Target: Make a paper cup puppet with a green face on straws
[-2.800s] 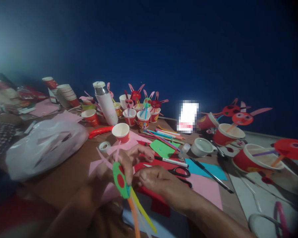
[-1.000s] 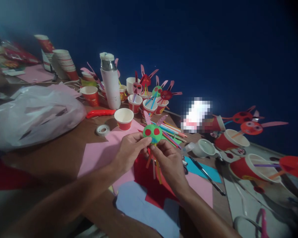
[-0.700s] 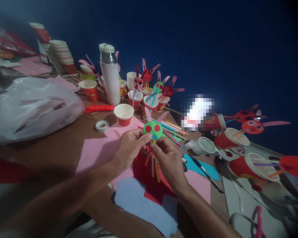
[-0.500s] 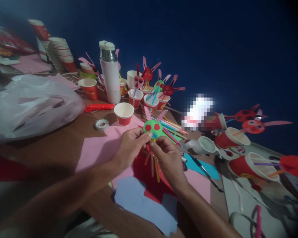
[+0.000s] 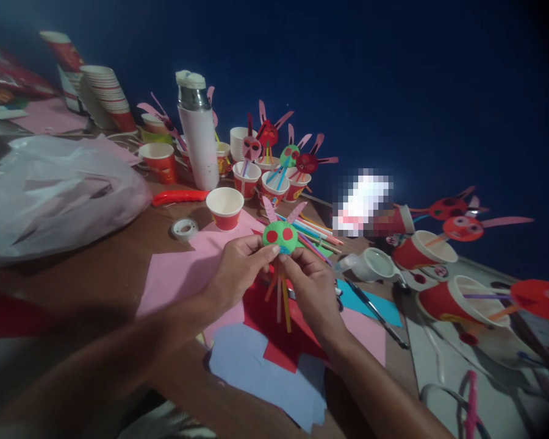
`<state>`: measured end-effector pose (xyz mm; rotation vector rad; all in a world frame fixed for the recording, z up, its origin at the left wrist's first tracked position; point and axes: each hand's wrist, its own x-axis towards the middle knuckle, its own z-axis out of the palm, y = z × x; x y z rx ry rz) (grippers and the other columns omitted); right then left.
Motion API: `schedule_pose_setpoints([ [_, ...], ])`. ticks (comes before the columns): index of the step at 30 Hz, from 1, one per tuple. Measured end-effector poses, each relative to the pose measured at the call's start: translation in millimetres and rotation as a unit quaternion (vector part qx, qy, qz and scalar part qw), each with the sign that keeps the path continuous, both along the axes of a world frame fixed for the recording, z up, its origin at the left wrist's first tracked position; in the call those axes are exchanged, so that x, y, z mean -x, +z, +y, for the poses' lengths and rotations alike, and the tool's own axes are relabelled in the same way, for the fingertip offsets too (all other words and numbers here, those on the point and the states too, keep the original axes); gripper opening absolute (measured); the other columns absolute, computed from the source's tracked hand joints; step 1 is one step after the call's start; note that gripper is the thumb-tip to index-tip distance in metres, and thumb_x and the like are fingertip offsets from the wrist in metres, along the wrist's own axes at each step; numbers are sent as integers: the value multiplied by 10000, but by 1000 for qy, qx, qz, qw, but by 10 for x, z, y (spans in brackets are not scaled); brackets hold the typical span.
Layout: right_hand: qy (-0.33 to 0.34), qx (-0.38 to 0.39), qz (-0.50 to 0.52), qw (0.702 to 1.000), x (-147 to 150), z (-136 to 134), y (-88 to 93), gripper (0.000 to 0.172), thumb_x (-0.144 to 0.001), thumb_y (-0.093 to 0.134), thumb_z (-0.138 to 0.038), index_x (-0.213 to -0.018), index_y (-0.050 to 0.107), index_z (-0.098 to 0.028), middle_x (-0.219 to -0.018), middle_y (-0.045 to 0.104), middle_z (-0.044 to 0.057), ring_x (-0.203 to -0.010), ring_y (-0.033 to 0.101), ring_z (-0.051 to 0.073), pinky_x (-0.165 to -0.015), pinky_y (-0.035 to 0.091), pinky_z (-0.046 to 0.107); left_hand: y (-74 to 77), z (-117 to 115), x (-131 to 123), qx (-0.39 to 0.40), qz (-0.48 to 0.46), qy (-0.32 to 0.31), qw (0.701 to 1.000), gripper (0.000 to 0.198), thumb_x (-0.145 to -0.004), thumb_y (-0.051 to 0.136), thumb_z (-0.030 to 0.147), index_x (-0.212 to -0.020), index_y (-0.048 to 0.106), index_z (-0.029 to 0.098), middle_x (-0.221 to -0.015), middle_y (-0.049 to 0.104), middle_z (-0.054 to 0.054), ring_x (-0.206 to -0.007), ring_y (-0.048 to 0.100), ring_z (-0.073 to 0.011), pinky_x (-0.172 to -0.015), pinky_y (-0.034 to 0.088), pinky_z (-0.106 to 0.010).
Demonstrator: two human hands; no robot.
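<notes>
A green paper bunny face (image 5: 280, 234) with red round eyes, pink ears and a blue patch at its lower edge is held up over the table. My left hand (image 5: 244, 262) pinches its lower left side between thumb and fingers. On the lower right, my right hand (image 5: 312, 277) grips it, the thumb near the blue patch. Orange, pale and yellow straws (image 5: 280, 299) hang down below the face between my hands. Beneath lie red paper (image 5: 274, 335), pink paper (image 5: 174, 274) and grey-blue paper (image 5: 256, 366). An open paper cup (image 5: 225, 208) stands just behind my left hand.
Behind are a white flask (image 5: 199, 134), cups holding finished bunny faces (image 5: 269, 133), and loose straws (image 5: 313, 231). A tape roll (image 5: 184, 228) and plastic bag (image 5: 59, 195) are left. To the right are a pen (image 5: 377, 314), glue bottle (image 5: 375, 264) and pink-handled scissors (image 5: 471, 402).
My right thumb has moved slightly up onto the face's lower edge, and the yellow straw's top no longer shows above it. The whole view has shifted slightly.
</notes>
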<state>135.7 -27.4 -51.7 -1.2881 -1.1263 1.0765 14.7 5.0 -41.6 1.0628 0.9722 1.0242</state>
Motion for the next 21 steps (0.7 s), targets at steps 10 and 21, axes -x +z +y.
schedule_pose_setpoints([
  [10, -9, -12, -2, 1000, -17, -9, 33, 199, -788, 580, -285, -640, 512, -171, -597, 530, -42, -568, 471, 97, -568, 392, 223, 15, 81, 67, 32, -65, -69, 995, 205, -761, 579, 303, -653, 566, 129, -577, 552, 8, -464, 492, -79, -476, 418, -207],
  [21, -12, 2, -30, 999, -9, 0, 3, 212, -788, 578, -312, -644, 514, -171, -583, 488, -50, -548, 427, 93, -538, 349, 221, 40, 125, 105, -7, 3, -76, 997, 145, -667, 671, 249, -685, 638, 108, -537, 569, 24, -446, 475, -61, -443, 375, -170],
])
